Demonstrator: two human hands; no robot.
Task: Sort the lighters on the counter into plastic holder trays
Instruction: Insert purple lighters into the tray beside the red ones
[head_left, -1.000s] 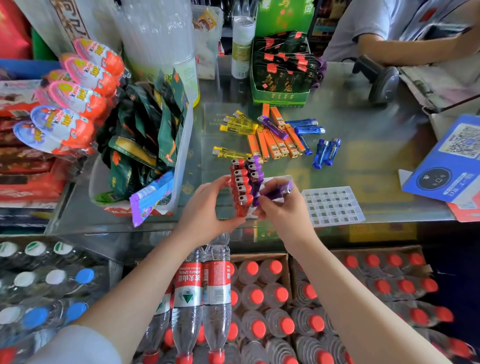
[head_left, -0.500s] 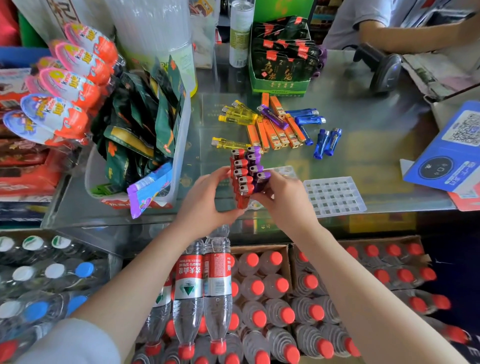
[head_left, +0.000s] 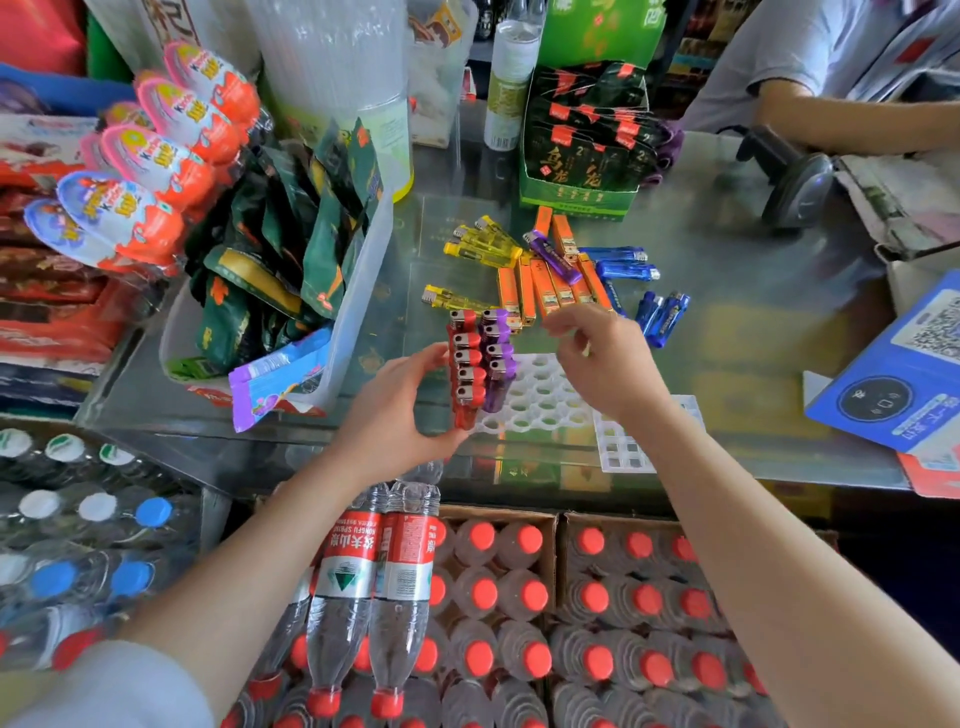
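Standing upright in the white plastic holder tray (head_left: 540, 402) near the front edge of the glass counter (head_left: 727, 332): one row of red lighters (head_left: 466, 366) and, directly beside it, one row of purple lighters (head_left: 496, 358). The tray's remaining sockets are seen unfilled. The red row is touched along its outer side by the left hand (head_left: 397, 410), fingers and thumb curved around the row's side and lower end. The right hand (head_left: 605, 364) is held above the tray, fingers loosely curled, nothing grasped. A second tray (head_left: 618, 447) is noted flat beside the first, partly hidden under the right forearm. Loose stock lying further back on the counter: yellow lighters (head_left: 480, 244), orange lighters (head_left: 545, 288), one purple lighter (head_left: 555, 257) laid across the orange group, blue lighters (head_left: 644, 291).
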